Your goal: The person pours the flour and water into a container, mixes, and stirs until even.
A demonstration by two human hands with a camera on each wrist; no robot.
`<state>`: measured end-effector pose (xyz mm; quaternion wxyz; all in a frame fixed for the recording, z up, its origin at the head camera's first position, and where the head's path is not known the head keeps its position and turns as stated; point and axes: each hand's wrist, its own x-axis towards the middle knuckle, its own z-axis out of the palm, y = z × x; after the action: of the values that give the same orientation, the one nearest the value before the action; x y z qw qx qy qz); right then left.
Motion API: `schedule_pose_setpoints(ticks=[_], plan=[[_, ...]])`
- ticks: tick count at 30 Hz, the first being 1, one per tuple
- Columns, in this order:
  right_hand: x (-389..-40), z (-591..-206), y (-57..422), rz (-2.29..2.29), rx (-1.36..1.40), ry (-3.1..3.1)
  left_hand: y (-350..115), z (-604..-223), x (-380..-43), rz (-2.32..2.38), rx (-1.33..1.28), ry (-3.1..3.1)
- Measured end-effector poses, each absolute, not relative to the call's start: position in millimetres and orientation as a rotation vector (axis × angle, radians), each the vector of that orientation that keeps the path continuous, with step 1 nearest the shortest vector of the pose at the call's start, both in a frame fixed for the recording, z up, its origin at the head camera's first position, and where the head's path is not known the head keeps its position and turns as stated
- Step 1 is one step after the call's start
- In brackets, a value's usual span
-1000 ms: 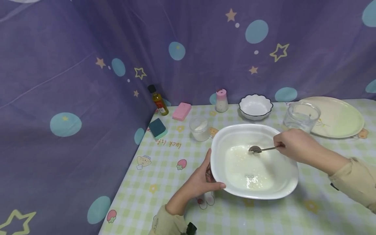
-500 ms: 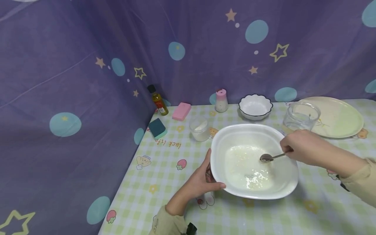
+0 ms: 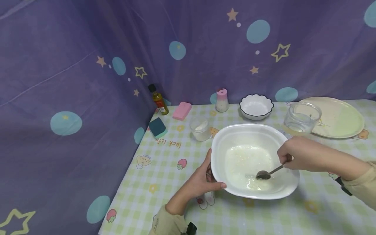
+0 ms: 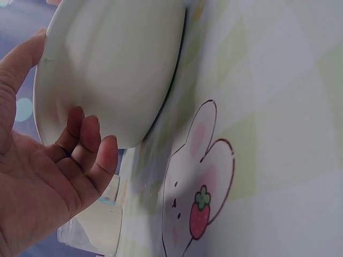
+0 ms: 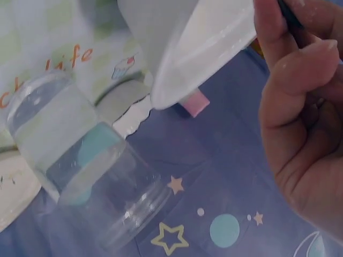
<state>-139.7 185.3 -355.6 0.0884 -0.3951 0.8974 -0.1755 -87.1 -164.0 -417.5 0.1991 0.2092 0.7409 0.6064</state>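
A white oval basin (image 3: 235, 137) with a whitish wet mixture (image 3: 242, 160) across its bottom is on the table. My left hand (image 3: 195, 184) holds its left side, thumb over the rim and fingers against the outer wall. From the left wrist view, the curled fingers (image 4: 90, 136) lie along the outside of the basin (image 4: 123, 59). Over the basin's right side, my right hand (image 3: 305, 155) pinches the handle of a metal spoon (image 3: 263, 175). The spoon's bowl is down in the mixture near the basin's front. Only a dark bit of handle shows in the right wrist view.
Behind the basin stand a clear cup of white powder (image 3: 200, 129), a pink-capped shaker (image 3: 222, 100), a scalloped bowl (image 3: 256, 107) and a glass container of water (image 3: 302, 119) by an oval plate (image 3: 340, 117). An oil bottle (image 3: 159, 100), pink sponge (image 3: 182, 111) and dark green sponge (image 3: 157, 128) sit back left.
My right hand has moved the spoon first right, then toward the front of the basin through the mixture. The left hand and the basin have stayed in place.
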Motion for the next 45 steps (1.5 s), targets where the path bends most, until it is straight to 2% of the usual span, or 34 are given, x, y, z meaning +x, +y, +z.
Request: schedule_pose_setpoints(ticks=[13, 27, 45], plan=[[-139.5, -377.3, 159.0, -0.738, -1.324, 2.668, -164.0, -419.4, -87.5, 1.707, 0.625, 2.077], [-150.9, -384.3, 148.6, -0.687, -1.126, 2.842, -164.0, -418.2, -86.7, 1.668, 0.602, 2.123], [-154.6, -374.8, 174.7, -0.511, -1.004, 2.98, -163.5, -418.0, -87.5, 1.709, 0.622, 2.065]])
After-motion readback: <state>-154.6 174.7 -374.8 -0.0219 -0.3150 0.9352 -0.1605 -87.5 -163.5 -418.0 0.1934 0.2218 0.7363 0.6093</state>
